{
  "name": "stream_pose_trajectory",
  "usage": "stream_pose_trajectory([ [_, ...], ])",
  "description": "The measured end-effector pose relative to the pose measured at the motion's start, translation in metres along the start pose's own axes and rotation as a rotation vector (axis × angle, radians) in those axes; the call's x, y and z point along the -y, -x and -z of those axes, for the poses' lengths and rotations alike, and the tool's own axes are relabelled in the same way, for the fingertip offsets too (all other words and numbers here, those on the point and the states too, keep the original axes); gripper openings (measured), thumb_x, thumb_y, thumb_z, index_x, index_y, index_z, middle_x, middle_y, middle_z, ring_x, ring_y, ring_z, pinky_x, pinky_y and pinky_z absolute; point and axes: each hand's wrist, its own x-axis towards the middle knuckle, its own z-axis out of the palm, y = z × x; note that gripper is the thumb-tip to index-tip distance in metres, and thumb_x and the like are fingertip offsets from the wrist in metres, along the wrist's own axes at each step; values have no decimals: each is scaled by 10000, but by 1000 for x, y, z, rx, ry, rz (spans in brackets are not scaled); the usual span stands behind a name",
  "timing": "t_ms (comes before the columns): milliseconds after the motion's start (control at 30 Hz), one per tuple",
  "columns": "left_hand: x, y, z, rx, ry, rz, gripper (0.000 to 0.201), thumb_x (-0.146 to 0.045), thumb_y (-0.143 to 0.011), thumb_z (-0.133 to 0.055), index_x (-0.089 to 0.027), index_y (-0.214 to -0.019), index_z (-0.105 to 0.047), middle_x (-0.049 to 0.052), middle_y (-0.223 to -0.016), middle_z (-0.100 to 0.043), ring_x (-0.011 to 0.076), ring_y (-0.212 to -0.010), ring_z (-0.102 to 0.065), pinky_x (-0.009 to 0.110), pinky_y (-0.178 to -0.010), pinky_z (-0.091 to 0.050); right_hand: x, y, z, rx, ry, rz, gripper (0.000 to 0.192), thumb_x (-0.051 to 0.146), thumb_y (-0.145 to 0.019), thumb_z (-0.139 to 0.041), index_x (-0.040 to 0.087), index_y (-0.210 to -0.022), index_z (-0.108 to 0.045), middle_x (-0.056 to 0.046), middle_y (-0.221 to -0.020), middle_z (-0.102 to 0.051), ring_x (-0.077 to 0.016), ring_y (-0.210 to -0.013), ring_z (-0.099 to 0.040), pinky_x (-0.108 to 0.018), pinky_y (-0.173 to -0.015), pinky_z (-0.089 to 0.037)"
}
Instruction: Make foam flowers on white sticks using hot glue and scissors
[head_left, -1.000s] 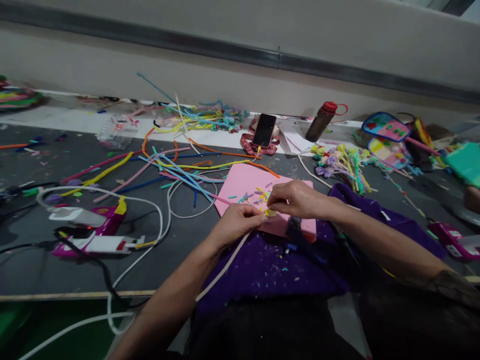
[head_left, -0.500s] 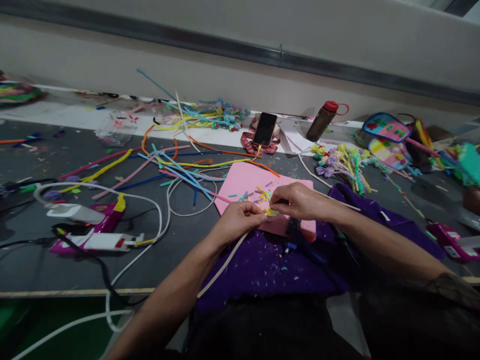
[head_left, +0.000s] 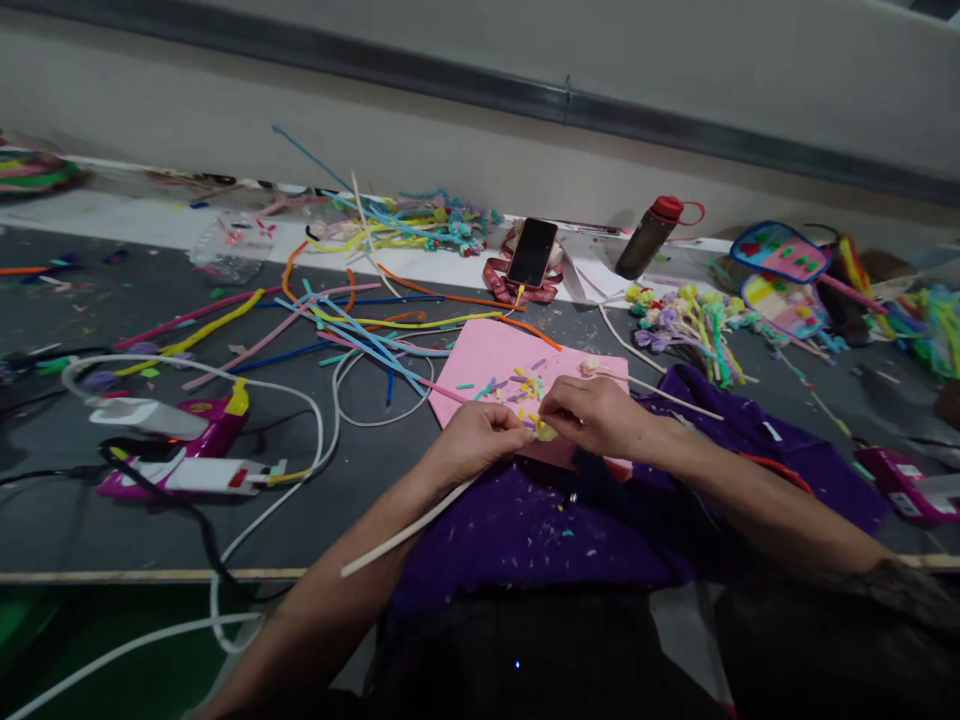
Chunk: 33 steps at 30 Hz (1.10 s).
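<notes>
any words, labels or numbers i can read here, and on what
None can be read.
Pink tool: red and yellow stickers, print too blurred to read.
Second pink tool: label too small to read.
Phone: screen dark, no text.
Bottle: no legible label.

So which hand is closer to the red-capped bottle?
Right. The right hand is below the bottle, slightly left of it; the left hand sits farther left and lower.
</notes>
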Motion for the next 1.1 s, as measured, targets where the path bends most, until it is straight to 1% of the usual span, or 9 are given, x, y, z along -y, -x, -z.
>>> stream_pose_trajectory([
  [133,5,-1,-1,-6,4,-33,213,-332,-637,-628,-136,-580,-566,-36,-513,-494,60,-461,-377,196,-445,-252,-4,2,-4,-28,-24,-24,82,139,-794,-500,152,-803,-580,-40,-753,-613,-127,-676,-568,-233,-607,-400],
  [267,7,-1,-1,-23,2,-36,205,-332,-629,-627,-138,-588,-576,-28,-524,-514,63,-457,-391,201,-446,-271,-7,5,-7,-30,-71,-26,65,137,-786,-512,157,-803,-571,-31,-742,-602,-113,-643,-549,-219,-583,-391],
  [567,6,-2,-2,-38,-19,-46,225,-347,-638,-627,-138,-585,-557,-38,-514,-478,62,-456,-373,199,-440,-260,-8,9,-8,-17,-119,-11,70,150,-803,-511,158,-798,-581,-31,-727,-595,-110,-626,-533,-211,-566,-381],
  [700,7,-1,-3,-66,-65,-69,250,-376,-651,-619,-134,-604,-578,-32,-521,-481,66,-469,-374,198,-440,-258,-8,9,-6,-31,-159,-1,82,140,-809,-505,154,-813,-585,-31,-731,-599,-109,-629,-534,-212,-569,-385],
  [933,6,2,-4,-101,-60,-131,200,-333,-672,-601,-135,-640,-598,-27,-547,-493,68,-494,-382,197,-462,-273,-3,9,-3,-161,-328,-141,85,122,-790,-523,140,-766,-603,-11,-689,-593,-88,-602,-514,-201,-573,-393],
  [1033,6,3,-5,-128,-75,-134,178,-315,-669,-592,-140,-643,-611,-23,-555,-502,73,-505,-389,199,-470,-279,-3,12,-4,-179,-372,-176,87,147,-799,-524,145,-761,-603,-9,-688,-593,-94,-611,-518,-205,-570,-395],
  [1100,6,3,-5,-142,-83,-136,182,-319,-669,-589,-142,-641,-617,-17,-562,-510,78,-514,-396,202,-471,-278,-3,13,-4,-178,-382,-175,91,156,-803,-520,149,-766,-603,-14,-704,-599,-103,-634,-530,-217,-592,-405],
])
